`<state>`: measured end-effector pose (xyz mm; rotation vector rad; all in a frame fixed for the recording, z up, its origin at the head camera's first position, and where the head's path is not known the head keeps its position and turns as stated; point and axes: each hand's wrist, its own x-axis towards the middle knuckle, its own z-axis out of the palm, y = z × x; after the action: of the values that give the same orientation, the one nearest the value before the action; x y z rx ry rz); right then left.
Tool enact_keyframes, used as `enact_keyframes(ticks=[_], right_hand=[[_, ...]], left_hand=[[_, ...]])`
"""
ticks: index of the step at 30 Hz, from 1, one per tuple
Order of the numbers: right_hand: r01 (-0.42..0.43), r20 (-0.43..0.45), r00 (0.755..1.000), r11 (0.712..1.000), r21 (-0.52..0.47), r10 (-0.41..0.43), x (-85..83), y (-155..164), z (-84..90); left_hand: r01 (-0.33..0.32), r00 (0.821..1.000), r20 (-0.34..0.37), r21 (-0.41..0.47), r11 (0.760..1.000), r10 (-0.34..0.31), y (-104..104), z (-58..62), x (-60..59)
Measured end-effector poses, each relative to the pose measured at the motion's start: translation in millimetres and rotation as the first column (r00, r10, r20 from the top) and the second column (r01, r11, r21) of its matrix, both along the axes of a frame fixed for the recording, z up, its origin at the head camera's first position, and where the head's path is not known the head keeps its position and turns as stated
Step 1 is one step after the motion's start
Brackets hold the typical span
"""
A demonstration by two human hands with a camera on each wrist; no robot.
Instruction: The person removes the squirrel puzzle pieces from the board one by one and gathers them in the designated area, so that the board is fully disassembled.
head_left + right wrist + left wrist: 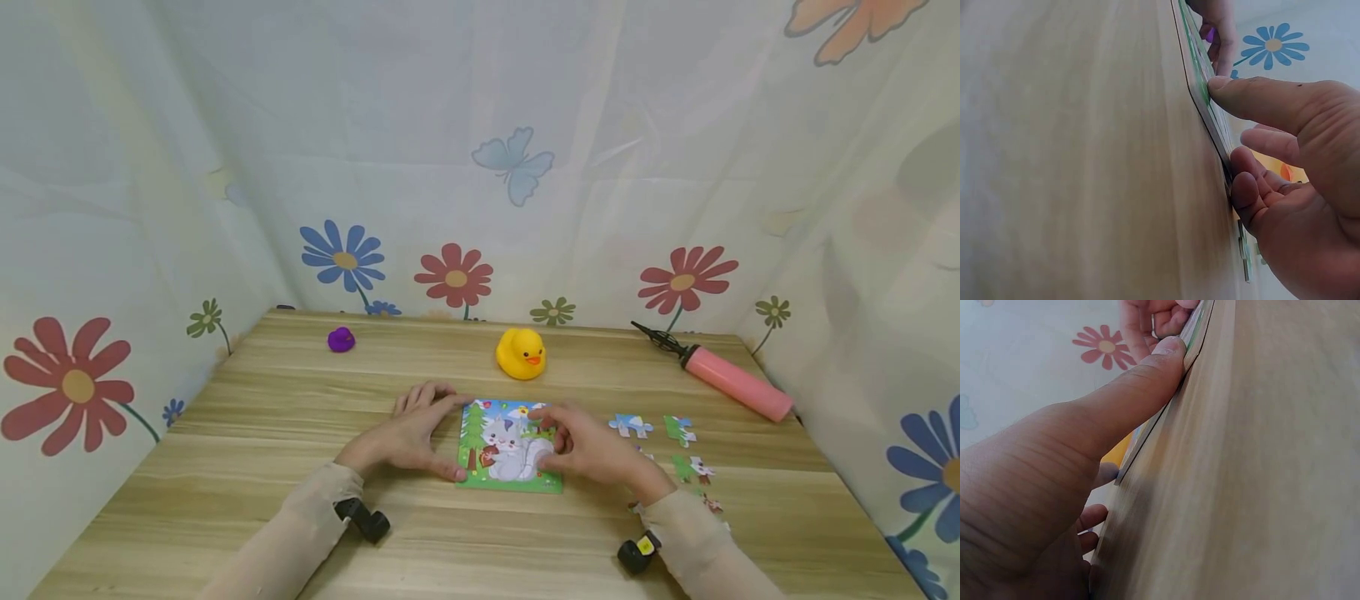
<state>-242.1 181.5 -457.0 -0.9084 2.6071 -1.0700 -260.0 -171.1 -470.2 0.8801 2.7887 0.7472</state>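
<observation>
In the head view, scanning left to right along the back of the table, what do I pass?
Purple toy → yellow rubber duck → pink hand pump. All three lie beyond the puzzle board that both hands are touching.

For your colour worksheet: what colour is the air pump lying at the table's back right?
Pink, with a black nozzle: the air pump, clearest in the head view.

Right side of the puzzle board (502,454) hidden under the right hand (592,450), loose pieces (678,431) too small to make out, some tucked behind the right sleeve (693,542), both forearms cut off at the bottom edge, wrist views blurred up close.
</observation>
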Motion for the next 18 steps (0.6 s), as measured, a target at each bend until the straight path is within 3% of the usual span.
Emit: enact_keyframes(ticks=[5,18], right_hand=[[-0.014,-0.021,1.0,0.999,0.048,0.015,0.6,0.3,0.9],[0.002,0.044,0.999,0.998,0.063,-0.005,2.5,-1.3,1.9]], left_hand=[[-0.004,1.0,0.009,-0.002,1.0,0.004,0.3,1.1,0.3],[0.008,1.0,0.003,-0.009,1.0,-0.008,-0.8,0.1,-0.6]])
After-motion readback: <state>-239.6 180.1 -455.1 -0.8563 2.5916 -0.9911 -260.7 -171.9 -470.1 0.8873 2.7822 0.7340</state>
